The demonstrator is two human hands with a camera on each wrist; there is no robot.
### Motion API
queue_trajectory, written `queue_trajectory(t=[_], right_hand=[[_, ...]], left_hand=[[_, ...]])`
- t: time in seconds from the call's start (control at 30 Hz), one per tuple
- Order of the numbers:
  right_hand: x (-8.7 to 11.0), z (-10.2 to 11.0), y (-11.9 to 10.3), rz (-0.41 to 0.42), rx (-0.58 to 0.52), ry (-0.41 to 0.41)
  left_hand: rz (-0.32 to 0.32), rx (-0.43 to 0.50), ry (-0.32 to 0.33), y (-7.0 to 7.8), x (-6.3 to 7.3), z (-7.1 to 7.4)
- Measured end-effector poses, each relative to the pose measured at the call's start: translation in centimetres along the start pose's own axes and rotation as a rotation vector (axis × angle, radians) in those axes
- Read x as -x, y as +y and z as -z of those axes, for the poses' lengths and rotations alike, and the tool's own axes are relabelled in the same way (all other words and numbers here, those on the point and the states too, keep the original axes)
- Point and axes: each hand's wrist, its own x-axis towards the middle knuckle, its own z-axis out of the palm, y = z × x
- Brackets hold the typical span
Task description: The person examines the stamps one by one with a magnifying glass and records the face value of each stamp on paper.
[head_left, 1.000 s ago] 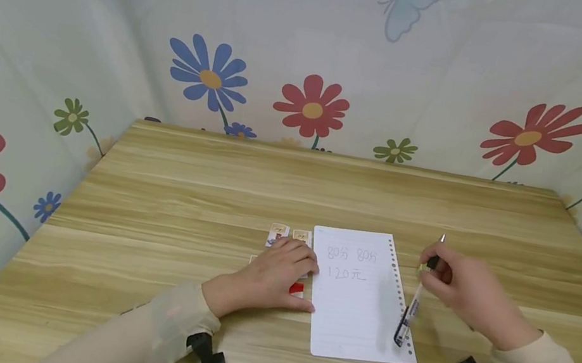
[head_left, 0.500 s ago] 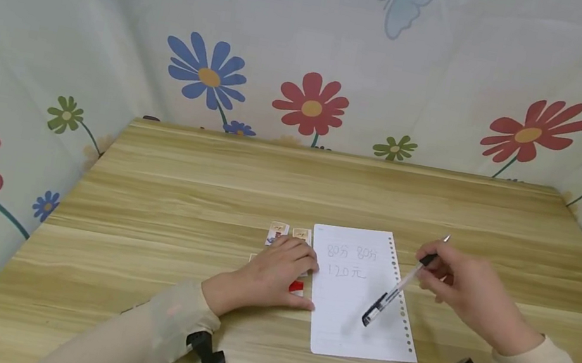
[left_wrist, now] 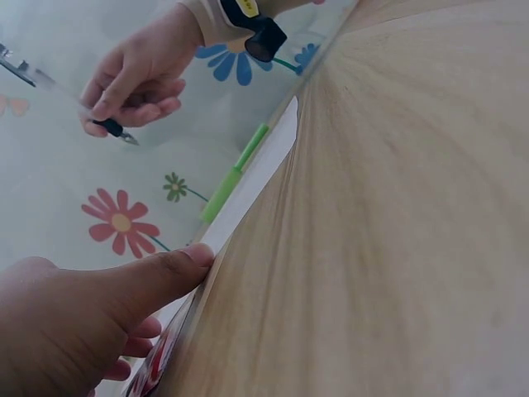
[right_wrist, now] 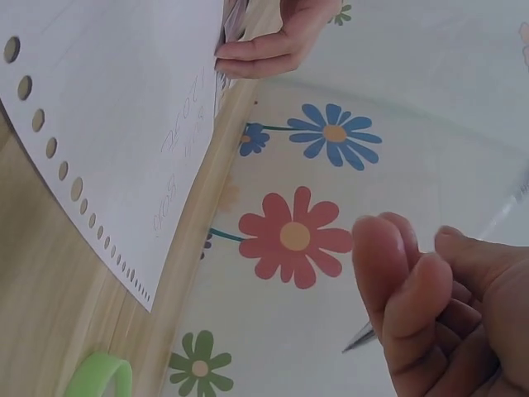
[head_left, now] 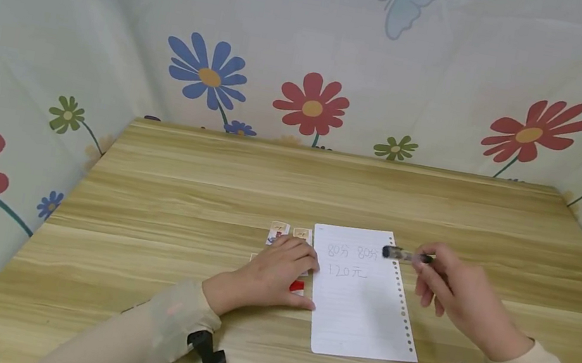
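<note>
My right hand [head_left: 457, 293] pinches a pen [head_left: 404, 255] between thumb and fingers, raised to the right of the lined paper sheet [head_left: 354, 320]. The pen's dark end points left over the sheet's punched margin; its metal tip [right_wrist: 360, 337] shows in the right wrist view. My left hand [head_left: 276, 269] rests on several small stamp-like picture cards [head_left: 279, 231] and partly covers them, its fingertips at the sheet's left edge. In the left wrist view its thumb [left_wrist: 186, 260] lies along the paper's edge. Handwritten figures [head_left: 351, 262] stand on the sheet's upper half.
The paper and cards lie on a wood-grain table [head_left: 199, 179]. A bright green object [left_wrist: 235, 174] lies beyond the paper in the left wrist view. A flower-print cloth [head_left: 436, 71] hangs behind and at the sides.
The pen's dark end has swung up and left, from over the lower right of the sheet to beside the writing. The right hand's lower fingers have loosened; the left hand stays put.
</note>
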Motion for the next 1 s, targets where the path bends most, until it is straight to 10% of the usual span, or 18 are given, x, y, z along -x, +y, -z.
queue_trajectory(t=[1.0], right_hand=[[-0.7,-3.3,-1.4,-0.145,-0.459,-0.065]], left_hand=[[0.008,0.019,-0.002,-0.1,0.0,-0.1]])
